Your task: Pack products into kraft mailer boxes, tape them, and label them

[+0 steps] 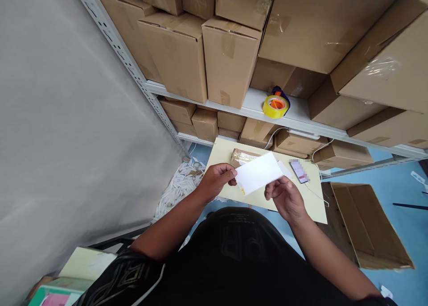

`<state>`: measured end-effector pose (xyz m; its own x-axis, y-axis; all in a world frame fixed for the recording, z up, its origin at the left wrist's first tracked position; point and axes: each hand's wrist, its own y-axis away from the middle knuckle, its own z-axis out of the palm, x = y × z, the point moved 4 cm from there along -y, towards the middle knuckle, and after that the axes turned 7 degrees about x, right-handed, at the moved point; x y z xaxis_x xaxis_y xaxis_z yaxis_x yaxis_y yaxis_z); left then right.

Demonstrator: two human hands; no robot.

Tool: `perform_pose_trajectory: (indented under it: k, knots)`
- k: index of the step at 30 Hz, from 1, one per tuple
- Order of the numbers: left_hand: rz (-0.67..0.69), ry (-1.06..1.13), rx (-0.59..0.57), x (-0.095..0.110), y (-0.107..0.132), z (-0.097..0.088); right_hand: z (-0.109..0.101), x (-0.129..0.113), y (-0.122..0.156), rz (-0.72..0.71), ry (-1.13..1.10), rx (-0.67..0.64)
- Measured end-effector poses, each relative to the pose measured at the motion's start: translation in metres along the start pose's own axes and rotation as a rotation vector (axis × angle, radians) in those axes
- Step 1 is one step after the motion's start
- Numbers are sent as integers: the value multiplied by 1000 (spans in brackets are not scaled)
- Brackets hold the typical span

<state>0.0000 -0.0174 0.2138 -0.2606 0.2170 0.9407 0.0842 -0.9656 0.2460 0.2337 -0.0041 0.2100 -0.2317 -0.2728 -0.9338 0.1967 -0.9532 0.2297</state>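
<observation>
So the whole left of the frame is a big grey sheet (67, 118), and the top is a shelf rack (254, 101) jammed with cardboard boxes (230, 60). Lower right there's an open box (368, 225) on the blue floor (401, 194), and dead centre sits a pale yellow surface (220, 156) with a heap of white strips (177, 185) just left of it. Over that surface you've got the left hand (216, 179) centre-left and the right hand (286, 198) centre-right. Between them is 1 white packet (259, 172), flat, tilted so its right end rides higher, and held clear of the surface. My take on doing this bit well: it looks thin and floppy, so a light pinch at the 2 ends is plenty, and squeezing harder would likely crease or bow it. I'd hold it low over the surface so a slip lands it there and not on the floor. I'd also mind the brown packet (242, 155) just above it and the phone (298, 170) just to its upper right. The tape roll (276, 106) up on the shelf is well apart, no bother. Grip-wise, the left fingers (230, 174) are closed on the packet's left short edge, thumb on top. The right fingers (272, 191) are curled narrow onto its lower right edge from below. So the packet bridges the gap between the 2 hands with most of its face bare, and there's a tiny yellow mark (243, 191) near its lower left corner, just below the left fingertips.
</observation>
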Motion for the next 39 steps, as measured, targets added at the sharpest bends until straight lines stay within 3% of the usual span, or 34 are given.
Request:
perform_pose_trajectory:
  k: [3, 9, 17, 24, 39]
  knots:
    - [47, 25, 73, -1, 4, 9, 26, 5, 3, 32, 2, -44]
    - [72, 67, -75, 4, 18, 26, 55, 3, 4, 122, -55, 53]
    - [85, 176, -142, 17, 29, 23, 63, -14, 11, 166, -61, -7]
    - [123, 96, -97, 17, 28, 18, 51, -8, 15, 62, 100, 57]
    - [87, -14, -96, 15, 26, 23, 40, -1, 17, 114, 142, 67]
